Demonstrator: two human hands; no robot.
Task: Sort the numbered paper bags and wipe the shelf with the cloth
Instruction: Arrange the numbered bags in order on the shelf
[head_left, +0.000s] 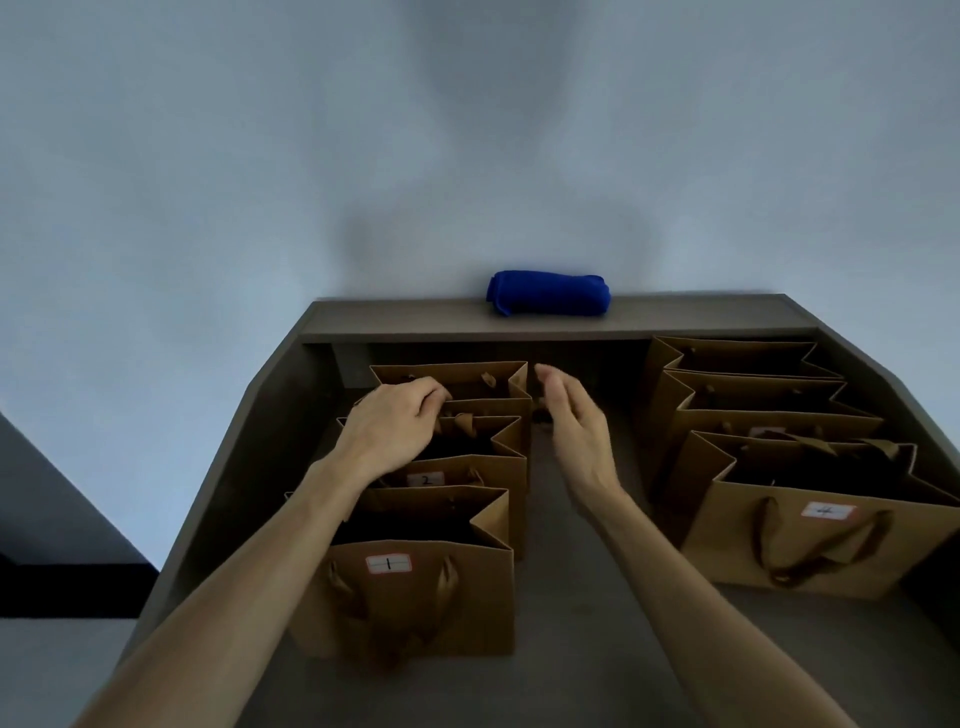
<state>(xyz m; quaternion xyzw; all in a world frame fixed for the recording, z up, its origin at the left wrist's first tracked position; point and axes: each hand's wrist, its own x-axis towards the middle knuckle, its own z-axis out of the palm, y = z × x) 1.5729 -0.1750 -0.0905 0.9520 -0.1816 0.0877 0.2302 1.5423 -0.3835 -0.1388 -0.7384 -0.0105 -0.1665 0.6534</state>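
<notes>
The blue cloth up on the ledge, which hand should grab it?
Probably the right hand: it is open, holds nothing, and is nearer the cloth. The left hand is curled on a bag rim.

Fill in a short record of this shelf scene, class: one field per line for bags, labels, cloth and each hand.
left row: three paper bags, front one labelled 1, next labelled 2
right row: three paper bags, front one labelled 4
cloth: blue cloth, rolled, on the upper ledge
left hand: fingers curled at the top edge of a rear left-row bag
right hand: open, holding nothing, between the rows
</notes>
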